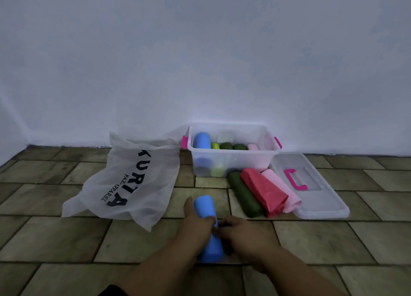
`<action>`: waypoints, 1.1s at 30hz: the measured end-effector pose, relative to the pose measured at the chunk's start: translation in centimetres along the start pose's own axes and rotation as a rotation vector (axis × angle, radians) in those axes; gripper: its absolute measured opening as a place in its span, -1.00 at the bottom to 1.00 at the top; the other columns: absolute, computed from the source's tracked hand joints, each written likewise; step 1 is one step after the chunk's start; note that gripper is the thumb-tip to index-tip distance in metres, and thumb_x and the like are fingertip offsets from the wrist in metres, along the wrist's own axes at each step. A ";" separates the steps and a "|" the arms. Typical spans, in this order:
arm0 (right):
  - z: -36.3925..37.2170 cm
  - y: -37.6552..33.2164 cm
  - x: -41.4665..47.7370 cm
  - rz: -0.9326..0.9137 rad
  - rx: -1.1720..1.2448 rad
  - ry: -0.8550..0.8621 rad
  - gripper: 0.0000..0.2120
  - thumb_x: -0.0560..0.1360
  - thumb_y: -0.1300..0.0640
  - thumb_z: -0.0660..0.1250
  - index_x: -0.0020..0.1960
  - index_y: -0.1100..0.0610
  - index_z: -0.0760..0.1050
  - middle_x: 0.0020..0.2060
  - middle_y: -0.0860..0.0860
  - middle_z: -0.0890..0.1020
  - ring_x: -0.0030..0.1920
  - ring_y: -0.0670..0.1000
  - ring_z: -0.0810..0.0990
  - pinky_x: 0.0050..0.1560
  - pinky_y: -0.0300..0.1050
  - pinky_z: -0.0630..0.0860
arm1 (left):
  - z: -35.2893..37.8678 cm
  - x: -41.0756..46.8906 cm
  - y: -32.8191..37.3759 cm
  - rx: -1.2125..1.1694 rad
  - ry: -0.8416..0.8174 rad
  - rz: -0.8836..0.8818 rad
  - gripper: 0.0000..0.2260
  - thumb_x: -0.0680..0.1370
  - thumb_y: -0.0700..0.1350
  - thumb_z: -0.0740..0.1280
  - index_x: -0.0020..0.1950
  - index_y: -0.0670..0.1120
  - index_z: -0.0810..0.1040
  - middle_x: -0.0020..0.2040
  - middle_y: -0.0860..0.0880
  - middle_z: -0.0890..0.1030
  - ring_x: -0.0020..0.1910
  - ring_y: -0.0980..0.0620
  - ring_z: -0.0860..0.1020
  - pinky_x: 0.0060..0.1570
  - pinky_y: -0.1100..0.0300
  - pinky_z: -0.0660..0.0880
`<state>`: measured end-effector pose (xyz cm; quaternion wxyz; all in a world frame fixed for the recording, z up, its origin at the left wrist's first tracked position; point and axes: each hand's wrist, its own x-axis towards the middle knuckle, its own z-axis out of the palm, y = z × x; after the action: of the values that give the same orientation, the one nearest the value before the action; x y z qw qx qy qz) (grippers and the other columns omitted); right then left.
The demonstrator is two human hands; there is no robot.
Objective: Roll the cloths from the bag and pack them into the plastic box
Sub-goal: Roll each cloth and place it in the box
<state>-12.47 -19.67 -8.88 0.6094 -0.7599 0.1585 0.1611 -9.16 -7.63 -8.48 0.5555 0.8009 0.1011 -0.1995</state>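
— Where was the blue cloth roll [203, 206]?
— On the floor [66, 240], lower centre, below the plastic box [233, 151], right of the bag [142, 184].
— The hands?
— The left hand [195, 222] gripped its middle; the right hand [242, 233] touched its side, grip unclear.

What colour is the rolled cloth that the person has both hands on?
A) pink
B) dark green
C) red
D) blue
D: the left hand and the right hand both hold the blue roll; the red roll lies untouched beside the lid.
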 end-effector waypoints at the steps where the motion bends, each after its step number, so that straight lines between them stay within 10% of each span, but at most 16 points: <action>1: -0.2 -0.1 -0.2 0.007 0.066 0.009 -0.88 0.44 0.18 0.40 -0.05 0.16 0.53 -0.43 -0.03 0.60 -0.46 -0.07 0.49 -0.46 -0.25 0.37 | 0.0 -0.1 0.2 -0.053 -0.013 -0.013 -0.18 0.49 -0.16 0.34 0.53 0.14 -0.15 0.23 -0.19 0.43 0.01 -0.16 0.53 0.05 -0.04 0.52; 7: -1.5 -1.2 0.0 0.001 0.470 -0.153 -0.68 0.46 0.34 0.34 0.20 0.25 0.43 0.03 0.25 0.65 0.03 0.28 0.64 0.08 0.31 0.54 | 0.1 0.6 2.9 -0.027 -0.057 0.066 -0.25 0.40 -0.07 0.41 0.51 0.04 0.12 0.03 -0.03 0.42 -0.19 0.04 0.49 -0.37 0.23 0.39; 16: -9.5 -12.2 5.7 -0.218 0.460 0.072 -0.74 0.45 0.33 0.30 0.14 0.28 0.49 -0.08 0.21 0.66 -0.24 0.14 0.66 -0.25 0.00 0.62 | -2.0 9.2 13.0 0.626 0.364 0.674 -0.57 0.53 0.19 0.16 0.33 0.03 0.45 0.27 -0.10 0.47 0.25 -0.13 0.45 0.24 -0.01 0.38; 22: -11.8 -17.2 14.0 -0.107 0.121 0.259 -0.77 0.49 0.35 0.27 0.14 0.34 0.42 -0.14 0.24 0.55 -0.24 0.18 0.57 -0.37 -0.05 0.49 | -1.7 15.0 13.0 1.143 0.100 0.461 -0.45 0.54 0.29 -0.06 0.39 0.04 0.34 0.47 -0.14 0.26 0.43 -0.15 0.23 0.41 -0.23 0.04; 29: -8.9 -16.4 19.4 0.126 -0.282 -0.011 -0.97 0.45 0.40 0.26 -0.16 0.36 0.47 -0.42 0.19 0.58 -0.37 0.13 0.54 -0.34 -0.10 0.51 | -1.6 15.4 12.7 1.172 0.110 0.454 -0.42 0.53 0.30 -0.15 0.36 0.06 0.38 0.32 -0.15 0.42 0.27 -0.19 0.40 0.33 -0.24 0.10; 33: -9.7 -16.0 19.6 0.186 -0.422 -0.060 -0.76 0.54 0.32 0.20 -0.31 0.29 0.43 -0.65 0.06 0.52 -0.61 -0.01 0.50 -0.55 -0.26 0.40 | -1.5 14.9 12.5 1.118 0.173 0.554 -0.54 0.57 0.25 -0.08 0.29 0.05 0.37 0.29 -0.11 0.40 0.21 -0.18 0.43 0.31 -0.24 0.14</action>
<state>12.64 -26.75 -1.50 0.4241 -0.8474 0.1727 0.2688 9.33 -11.65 -3.83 0.0739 0.9799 -0.1851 -0.0056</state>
